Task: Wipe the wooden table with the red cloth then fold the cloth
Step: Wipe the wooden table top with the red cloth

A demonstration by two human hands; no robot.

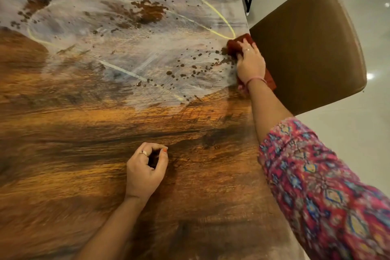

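A person's right hand presses the red cloth flat against the wooden worktop at its right edge, in the upper right of the frame, fingers spread over the fabric rather than gripping it. The left hand rests lower centre, fingers loosely curled and holding nothing. Wiping appears mid-course: the lower half of the worktop shows clean grain, while the upper half carries pale smears, a yellowish arc and dark specks. Folding has not begun. A brown chair stands just beyond the edge.
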